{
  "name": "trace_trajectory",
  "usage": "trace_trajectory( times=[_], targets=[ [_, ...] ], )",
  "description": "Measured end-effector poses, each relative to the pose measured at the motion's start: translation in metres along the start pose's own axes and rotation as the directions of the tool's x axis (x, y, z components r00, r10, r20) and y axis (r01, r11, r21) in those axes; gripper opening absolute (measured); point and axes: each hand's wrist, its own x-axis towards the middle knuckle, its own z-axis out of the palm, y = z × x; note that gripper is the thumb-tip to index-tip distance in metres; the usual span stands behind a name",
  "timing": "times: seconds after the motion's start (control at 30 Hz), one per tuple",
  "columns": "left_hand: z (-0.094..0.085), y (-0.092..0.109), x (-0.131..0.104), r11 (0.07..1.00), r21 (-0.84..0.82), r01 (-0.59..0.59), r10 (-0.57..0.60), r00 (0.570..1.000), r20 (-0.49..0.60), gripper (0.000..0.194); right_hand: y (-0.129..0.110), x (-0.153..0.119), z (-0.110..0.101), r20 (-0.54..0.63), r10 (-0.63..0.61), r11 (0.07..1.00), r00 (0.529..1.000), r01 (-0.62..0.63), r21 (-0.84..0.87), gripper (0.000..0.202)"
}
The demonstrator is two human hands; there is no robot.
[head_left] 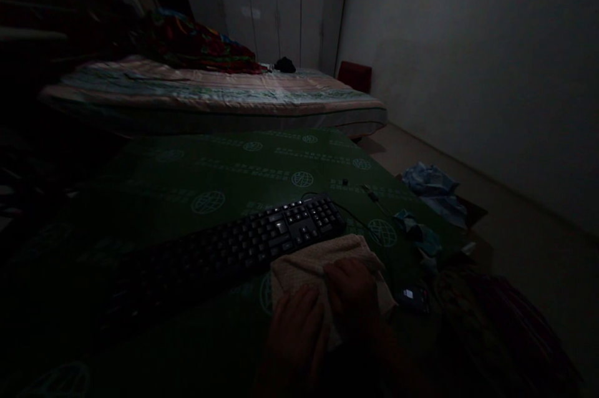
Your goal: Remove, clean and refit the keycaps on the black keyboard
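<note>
A light, textured cloth (304,264) lies on the green tabletop (224,167), just in front of a black keyboard (262,232). My left hand (297,323) rests on the cloth's near left part, fingers stretched out flat. The fingers of my right hand (353,292) are curled on the cloth's middle, closed at a raised fold. The keyboard stretches from the dim left side toward the table's centre, its number pad at the right end. Neither hand touches the keyboard. The lower parts of both hands sink into shadow.
A small dark device (414,298) lies right of the cloth. Thin cables (374,195) and crumpled cloths (421,232) are along the right side. Blue fabric (430,179) lies at the right edge. Beyond the table stands a bed (234,95); the room is very dark.
</note>
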Motion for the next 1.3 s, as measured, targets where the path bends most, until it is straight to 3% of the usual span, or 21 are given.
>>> trace_trajectory(
  times=[0.37,0.53,0.7,0.83,1.3],
  targets=[
    [-0.004,0.001,0.002,1.0,0.0,0.007,-0.007,0.996,0.087,0.03,0.003,0.0,0.0,-0.014,-0.031,1.0,0.999,0.031,0.003,0.015],
    [-0.005,0.0,0.002,1.0,-0.013,0.008,-0.007,0.997,0.072,0.029,0.002,0.002,-0.002,-0.033,-0.041,0.999,0.999,0.041,0.0,0.016],
    [-0.003,0.005,0.001,0.996,-0.029,0.088,-0.085,0.992,0.098,0.028,0.002,0.0,-0.001,-0.035,-0.045,0.999,0.998,0.046,0.002,0.017],
    [-0.001,0.007,-0.001,0.998,-0.009,0.066,-0.065,0.996,0.065,0.028,0.005,-0.002,0.0,-0.05,-0.077,0.997,0.996,0.077,0.005,0.015],
    [-0.001,0.011,-0.001,0.994,-0.04,0.101,-0.099,0.994,0.051,0.029,0.006,-0.004,0.0,0.028,-0.047,0.999,0.999,0.047,-0.002,0.015]
  ],
)
